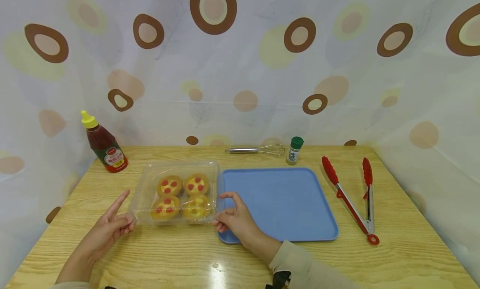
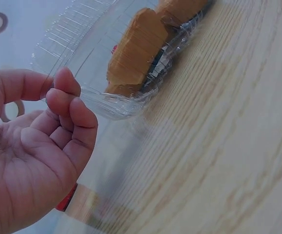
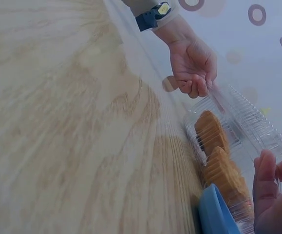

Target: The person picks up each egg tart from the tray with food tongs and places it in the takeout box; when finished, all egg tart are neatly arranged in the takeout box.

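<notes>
A clear plastic clamshell box (image 1: 150, 178) holds several small round tarts (image 1: 196, 184) with red and yellow tops. My left hand (image 1: 108, 232) pinches the front left corner of its lid between thumb and fingers, the index finger pointing away. At the front right corner, my right hand (image 1: 236, 220) pinches the lid edge, its index finger bent above. From the right wrist view, the lid (image 3: 250, 129) slants up over the tarts, its front edge raised off the base. The left wrist view shows the pinched corner beside my left fingertips (image 2: 65, 83).
A blue tray (image 1: 273, 203) lies against the box's right side, under my right hand. Red-tipped tongs (image 1: 352, 209) lie spread open farther right. At the back are a whisk (image 1: 243, 150) and a green-capped spice jar (image 1: 294, 151). A ketchup bottle (image 1: 106, 145) stands back left.
</notes>
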### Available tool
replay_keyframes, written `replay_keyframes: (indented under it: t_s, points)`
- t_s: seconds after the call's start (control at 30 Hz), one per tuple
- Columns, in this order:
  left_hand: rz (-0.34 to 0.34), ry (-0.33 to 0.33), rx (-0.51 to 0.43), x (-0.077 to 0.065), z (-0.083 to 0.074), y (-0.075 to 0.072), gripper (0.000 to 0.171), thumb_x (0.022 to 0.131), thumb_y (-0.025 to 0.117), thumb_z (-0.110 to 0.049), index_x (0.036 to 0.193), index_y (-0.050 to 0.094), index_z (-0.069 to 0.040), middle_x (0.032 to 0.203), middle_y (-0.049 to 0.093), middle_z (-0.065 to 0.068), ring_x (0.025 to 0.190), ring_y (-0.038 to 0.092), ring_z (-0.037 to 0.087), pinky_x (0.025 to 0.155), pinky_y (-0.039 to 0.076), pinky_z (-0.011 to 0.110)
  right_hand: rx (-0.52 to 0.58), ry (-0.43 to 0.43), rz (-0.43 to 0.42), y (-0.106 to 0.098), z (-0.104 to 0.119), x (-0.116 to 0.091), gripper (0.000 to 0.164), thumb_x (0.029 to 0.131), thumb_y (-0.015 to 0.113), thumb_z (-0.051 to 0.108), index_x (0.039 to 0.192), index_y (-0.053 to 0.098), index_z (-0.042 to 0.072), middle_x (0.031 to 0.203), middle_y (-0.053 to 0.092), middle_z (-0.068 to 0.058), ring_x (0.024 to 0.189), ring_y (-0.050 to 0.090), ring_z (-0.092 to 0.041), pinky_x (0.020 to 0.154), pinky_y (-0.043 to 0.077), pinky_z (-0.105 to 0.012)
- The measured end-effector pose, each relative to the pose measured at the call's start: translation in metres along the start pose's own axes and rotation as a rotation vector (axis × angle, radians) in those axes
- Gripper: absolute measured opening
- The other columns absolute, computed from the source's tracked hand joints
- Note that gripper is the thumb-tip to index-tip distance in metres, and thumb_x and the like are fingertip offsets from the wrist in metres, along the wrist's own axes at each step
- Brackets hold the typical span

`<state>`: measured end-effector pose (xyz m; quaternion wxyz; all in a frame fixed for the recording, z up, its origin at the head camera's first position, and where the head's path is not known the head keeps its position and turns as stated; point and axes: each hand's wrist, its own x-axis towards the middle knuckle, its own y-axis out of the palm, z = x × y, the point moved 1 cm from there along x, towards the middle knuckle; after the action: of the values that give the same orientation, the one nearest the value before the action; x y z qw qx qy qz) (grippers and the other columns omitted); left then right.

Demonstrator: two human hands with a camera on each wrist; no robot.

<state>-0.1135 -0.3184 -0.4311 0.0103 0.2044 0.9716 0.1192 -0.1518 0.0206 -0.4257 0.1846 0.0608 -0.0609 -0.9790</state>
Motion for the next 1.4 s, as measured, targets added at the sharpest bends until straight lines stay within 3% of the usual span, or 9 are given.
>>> replay_keyframes:
  t_s: [0.2,0.5,0.73,0.87,1.17,1.4]
  points:
    - [0.010,0.009,0.002,0.000,0.001,0.001,0.078,0.098,0.034,0.005,0.148,-0.022,-0.017,0.081,0.062,-0.002,0.073,0.057,0.005,0.066,0.049,0.018,-0.016,0.003,-0.005,-0.001,0.002,-0.002,0.053,0.088,0.057,-0.007,0.135,0.038,0.006,0.072,0.064,-0.020,0.051,0.059,-0.012,0.050,0.049,-0.023]
    - [-0.011,0.005,-0.017,-0.004,0.006,-0.001,0.073,0.099,0.030,0.003,0.150,-0.017,-0.020,0.084,0.057,-0.005,0.079,0.054,0.005,0.071,0.046,0.019,-0.091,-0.020,0.085,-0.004,0.001,-0.004,0.062,0.091,0.058,0.001,0.145,0.027,0.008,0.083,0.064,-0.028,0.054,0.061,-0.013,0.054,0.054,-0.031]
    - [0.005,-0.016,0.002,-0.005,0.003,-0.001,0.071,0.102,0.028,-0.002,0.143,-0.029,-0.008,0.084,0.056,-0.004,0.079,0.054,0.004,0.073,0.047,0.019,-0.025,0.042,0.097,-0.006,0.000,-0.002,0.062,0.098,0.052,0.014,0.150,0.020,0.012,0.090,0.066,-0.029,0.056,0.063,-0.014,0.053,0.054,-0.032]
    - [0.009,-0.026,0.015,-0.003,0.002,-0.001,0.072,0.102,0.029,-0.003,0.143,-0.029,-0.007,0.085,0.057,-0.004,0.080,0.054,0.005,0.072,0.047,0.020,0.000,0.073,0.087,-0.009,0.000,-0.002,0.059,0.099,0.048,0.017,0.151,0.020,0.017,0.091,0.067,-0.027,0.057,0.064,-0.015,0.051,0.054,-0.031]
    - [0.035,-0.019,0.010,-0.004,0.003,-0.003,0.074,0.101,0.031,0.000,0.145,-0.028,-0.011,0.090,0.058,-0.004,0.083,0.056,0.005,0.074,0.048,0.019,-0.044,0.023,0.133,-0.011,-0.003,-0.004,0.069,0.093,0.053,0.001,0.151,0.017,0.014,0.091,0.067,-0.024,0.063,0.065,-0.014,0.054,0.053,-0.026]
    - [0.042,0.012,-0.014,-0.004,0.005,-0.001,0.076,0.100,0.031,0.004,0.143,-0.030,-0.010,0.089,0.061,-0.002,0.081,0.058,0.005,0.074,0.050,0.018,-0.014,-0.003,0.077,-0.008,-0.002,-0.004,0.073,0.088,0.054,-0.005,0.150,0.020,0.011,0.079,0.067,-0.021,0.057,0.062,-0.012,0.054,0.052,-0.025]
